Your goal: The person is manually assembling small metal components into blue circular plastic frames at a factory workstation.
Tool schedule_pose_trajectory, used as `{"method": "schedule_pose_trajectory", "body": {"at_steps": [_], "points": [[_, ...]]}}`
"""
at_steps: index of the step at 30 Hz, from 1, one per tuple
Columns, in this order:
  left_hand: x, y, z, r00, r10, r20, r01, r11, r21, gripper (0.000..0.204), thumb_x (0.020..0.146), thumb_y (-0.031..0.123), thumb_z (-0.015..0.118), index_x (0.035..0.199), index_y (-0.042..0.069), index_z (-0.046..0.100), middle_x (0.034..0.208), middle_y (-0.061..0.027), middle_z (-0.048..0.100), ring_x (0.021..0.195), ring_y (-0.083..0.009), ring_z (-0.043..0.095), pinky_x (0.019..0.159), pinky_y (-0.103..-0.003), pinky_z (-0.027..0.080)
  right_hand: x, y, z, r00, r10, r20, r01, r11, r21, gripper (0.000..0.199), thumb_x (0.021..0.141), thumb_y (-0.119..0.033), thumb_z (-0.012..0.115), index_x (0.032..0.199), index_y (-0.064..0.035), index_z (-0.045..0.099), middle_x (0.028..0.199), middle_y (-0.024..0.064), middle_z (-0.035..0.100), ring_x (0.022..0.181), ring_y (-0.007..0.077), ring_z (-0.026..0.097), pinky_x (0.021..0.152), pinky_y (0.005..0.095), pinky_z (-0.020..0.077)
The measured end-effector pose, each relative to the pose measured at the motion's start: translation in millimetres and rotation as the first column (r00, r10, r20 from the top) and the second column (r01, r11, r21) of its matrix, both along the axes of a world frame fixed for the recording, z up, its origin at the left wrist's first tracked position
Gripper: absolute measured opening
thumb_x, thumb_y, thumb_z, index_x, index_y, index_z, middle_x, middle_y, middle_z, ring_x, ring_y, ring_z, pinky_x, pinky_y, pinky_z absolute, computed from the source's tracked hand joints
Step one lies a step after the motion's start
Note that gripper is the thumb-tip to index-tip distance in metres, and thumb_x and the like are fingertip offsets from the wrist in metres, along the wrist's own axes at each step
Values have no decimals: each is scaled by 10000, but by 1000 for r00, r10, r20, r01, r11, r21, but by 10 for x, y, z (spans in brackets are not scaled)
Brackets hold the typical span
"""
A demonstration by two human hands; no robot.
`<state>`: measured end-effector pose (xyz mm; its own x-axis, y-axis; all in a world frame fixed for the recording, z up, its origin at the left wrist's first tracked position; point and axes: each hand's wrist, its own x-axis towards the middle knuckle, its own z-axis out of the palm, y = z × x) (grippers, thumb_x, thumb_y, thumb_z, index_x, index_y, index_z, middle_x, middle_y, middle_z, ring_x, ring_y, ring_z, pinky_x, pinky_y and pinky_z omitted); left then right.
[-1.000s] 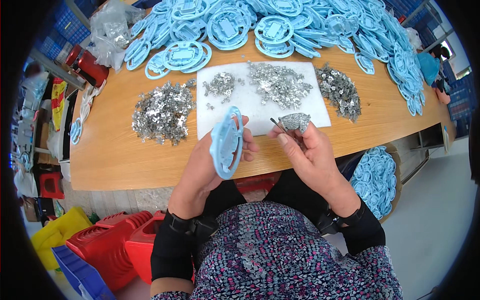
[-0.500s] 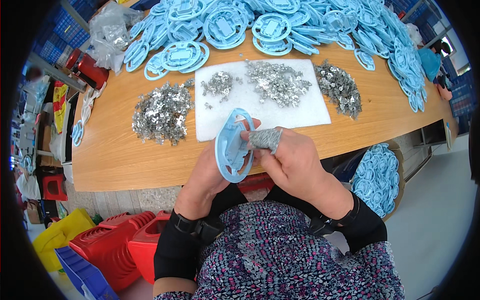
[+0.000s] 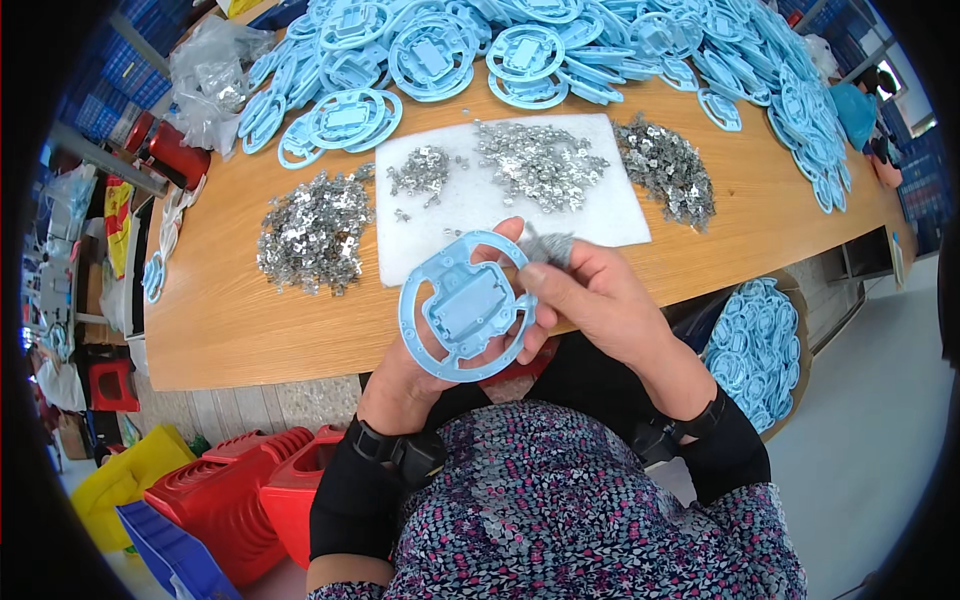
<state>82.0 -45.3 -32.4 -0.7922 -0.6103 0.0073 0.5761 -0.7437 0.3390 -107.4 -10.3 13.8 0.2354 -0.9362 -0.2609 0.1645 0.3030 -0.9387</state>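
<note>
My left hand [image 3: 405, 378] grips a light blue plastic steering-wheel-shaped part [image 3: 474, 308] from behind and below. Its recessed centre faces up toward me, above the front part of the table. My right hand [image 3: 618, 305] is closed at the right rim, its thumb against the edge and some fingers behind it. A grey wrap [image 3: 548, 247] covers one right finger. Whether a small piece sits in the right fingers cannot be seen. Beyond my hands, a white foam sheet [image 3: 402, 255] carries a small heap [image 3: 420, 172] and a larger heap [image 3: 543, 165] of little silvery metal clips.
More metal clips lie heaped left [image 3: 316, 235] and right [image 3: 668, 172] of the sheet. A big pile of blue wheel parts [image 3: 433, 58] covers the table's far side. A carton of blue parts [image 3: 755, 350] stands low at right; red stools [image 3: 225, 490] stand low at left.
The wheel part has turned from nearly edge-on to face me and moved slightly left. My right hand has shifted from its middle to its right rim. The view has shifted slightly.
</note>
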Motion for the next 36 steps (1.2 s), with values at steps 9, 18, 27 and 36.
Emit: {"method": "schedule_pose_trajectory", "body": {"at_steps": [9,18,27,36], "points": [[64,-36,207,855,225,468,-246,969,-17,521,1075,377,396,1430,1,462,1295,-160,619,1089,-235,670,927,-340,559,-87,-9,-169,982,-164,-89,154,982,-110,263,975,-207,676,1061,41,671,825,22,680,791,44,598,674,256,513],[-67,30,373,417,541,730,152,751,-643,487,904,106,731,1349,30,549,1128,-95,695,989,-125,659,849,-282,537,-126,78,-197,905,-160,-394,79,973,-216,271,942,-215,708,941,49,647,780,23,666,718,48,578,602,270,489],[-12,-19,222,724,191,662,4,959,-282,382,1023,187,567,1353,-3,540,1219,-94,657,1044,-144,653,905,-305,549,-173,47,-131,948,-161,-273,89,962,-257,275,934,-211,721,1041,38,680,856,28,696,776,55,602,670,253,506],[23,-47,295,669,288,686,-72,943,-325,408,1078,279,422,1363,17,554,1218,-93,639,1097,-137,617,894,-292,542,-232,107,34,785,-290,-547,-171,748,-642,384,831,-193,780,1180,-56,696,1144,102,649,947,177,654,753,305,531]]}}
